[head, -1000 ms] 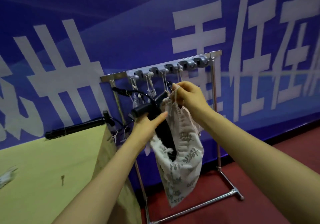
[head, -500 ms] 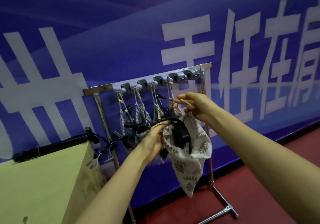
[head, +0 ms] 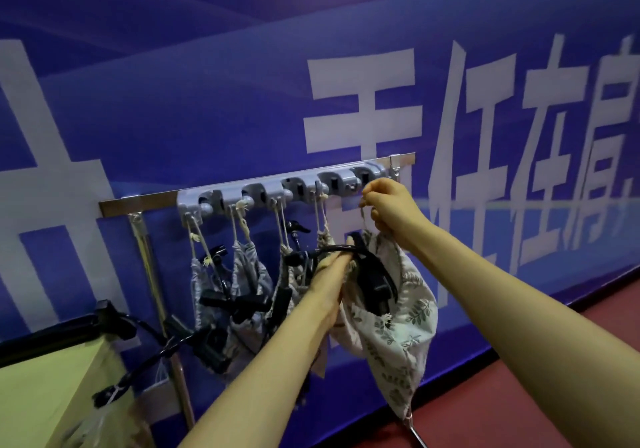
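- Right hand (head: 391, 212), pinching the cord (head: 363, 209) of the bag (head: 398, 336), has risen to the end hook (head: 362, 174) of the rail (head: 277, 189); not looped yet.
- Left hand (head: 329, 284) grips the gadget (head: 372, 281) at the bag mouth, below the rail.
- Hanging likely next.

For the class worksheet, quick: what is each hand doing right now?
Left hand: grips the black device.
Right hand: pinches the drawstring of the leaf-print bag.

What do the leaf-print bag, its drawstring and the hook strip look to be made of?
Leaf-print bag: thin woven cloth, matte; it sags and creases. Drawstring: pale limp cord, likely cotton. Hook strip: grey moulded plastic, probably, with smooth rounded edges.
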Available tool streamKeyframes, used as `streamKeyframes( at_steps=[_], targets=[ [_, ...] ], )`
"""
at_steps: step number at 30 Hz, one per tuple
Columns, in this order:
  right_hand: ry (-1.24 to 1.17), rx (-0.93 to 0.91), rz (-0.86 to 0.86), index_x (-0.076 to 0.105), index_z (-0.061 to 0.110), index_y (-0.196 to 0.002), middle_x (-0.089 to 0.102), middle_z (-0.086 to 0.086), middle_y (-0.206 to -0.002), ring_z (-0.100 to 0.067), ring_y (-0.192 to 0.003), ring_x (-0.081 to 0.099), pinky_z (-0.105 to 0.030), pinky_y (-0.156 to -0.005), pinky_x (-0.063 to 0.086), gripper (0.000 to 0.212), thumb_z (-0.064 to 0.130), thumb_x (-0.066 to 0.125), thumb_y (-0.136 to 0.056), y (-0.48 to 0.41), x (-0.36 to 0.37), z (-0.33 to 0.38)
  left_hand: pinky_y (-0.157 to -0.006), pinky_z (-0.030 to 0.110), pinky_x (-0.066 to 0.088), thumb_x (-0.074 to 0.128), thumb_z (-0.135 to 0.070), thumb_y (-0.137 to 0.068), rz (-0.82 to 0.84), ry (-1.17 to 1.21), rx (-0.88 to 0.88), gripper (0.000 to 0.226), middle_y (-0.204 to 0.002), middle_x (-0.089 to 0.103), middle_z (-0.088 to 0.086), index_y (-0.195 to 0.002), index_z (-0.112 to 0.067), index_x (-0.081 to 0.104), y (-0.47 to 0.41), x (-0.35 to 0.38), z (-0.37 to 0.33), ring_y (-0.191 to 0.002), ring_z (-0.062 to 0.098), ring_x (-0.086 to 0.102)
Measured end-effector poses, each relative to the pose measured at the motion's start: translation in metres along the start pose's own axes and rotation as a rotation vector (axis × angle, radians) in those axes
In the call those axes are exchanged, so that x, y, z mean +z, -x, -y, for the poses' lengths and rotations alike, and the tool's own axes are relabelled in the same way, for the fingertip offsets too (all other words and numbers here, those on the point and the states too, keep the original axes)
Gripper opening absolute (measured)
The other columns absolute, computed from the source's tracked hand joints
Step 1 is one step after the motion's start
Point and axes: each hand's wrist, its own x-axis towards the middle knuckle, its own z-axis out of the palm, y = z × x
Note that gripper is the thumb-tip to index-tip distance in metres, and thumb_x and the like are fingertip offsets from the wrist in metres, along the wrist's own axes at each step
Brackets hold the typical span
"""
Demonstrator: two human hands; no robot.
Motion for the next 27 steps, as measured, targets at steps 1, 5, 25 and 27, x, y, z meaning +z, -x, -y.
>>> streamKeyframes(
  at_steps=[1, 5, 25, 27],
  targets=[
    [0.019, -0.003, 0.005, 0.050, 0.016, -0.074, 0.052, -0.005, -0.065, -0.012, -0.042, 0.032, -0.017, -0.035, 0.024, 0.023, 0.000, 0.043, -0.089, -0.009, 0.000, 0.001, -0.088, 0.036, 0.051, 0.053, -0.040, -0.091, -0.009, 0.024, -0.029, 0.028, -0.109, 0.069, 0.012, -0.103, -0.019, 0.068, -0.013, 0.001, 0.000, -0.098, 0.025, 0.065],
    [0.172, -0.023, 0.063, 0.044, 0.016, -0.072, 0.042, -0.002, -0.062, -0.011, -0.046, 0.041, -0.017, -0.034, 0.029, 0.024, -0.001, 0.047, -0.089, -0.048, 0.005, -0.005, -0.104, 0.045, 0.042, 0.051, -0.041, -0.091, -0.021, 0.010, -0.034, 0.036, -0.130, 0.058, 0.011, -0.126, -0.032, 0.053, -0.054, 0.005, -0.003, -0.118, 0.031, 0.055],
    [-0.133, 0.070, -0.054, 0.047, 0.014, -0.066, 0.047, -0.009, -0.063, -0.011, -0.041, 0.032, -0.016, -0.034, 0.022, 0.030, -0.006, 0.041, -0.088, -0.128, 0.011, -0.031, -0.103, 0.046, 0.042, 0.062, -0.088, -0.040, 0.076, -0.066, 0.048, 0.104, -0.110, 0.070, 0.012, -0.109, -0.011, 0.068, -0.110, -0.011, 0.016, -0.106, 0.026, 0.063],
    [-0.120, 0.059, -0.056, 0.049, 0.013, -0.069, 0.051, -0.006, -0.064, -0.012, -0.045, 0.034, -0.018, -0.035, 0.026, 0.029, -0.007, 0.041, -0.089, -0.127, 0.007, -0.030, -0.101, 0.043, 0.043, 0.058, -0.087, -0.047, 0.093, -0.075, 0.033, 0.090, -0.108, 0.071, 0.007, -0.104, -0.018, 0.071, -0.107, -0.006, 0.012, -0.106, 0.024, 0.063]
  ],
)
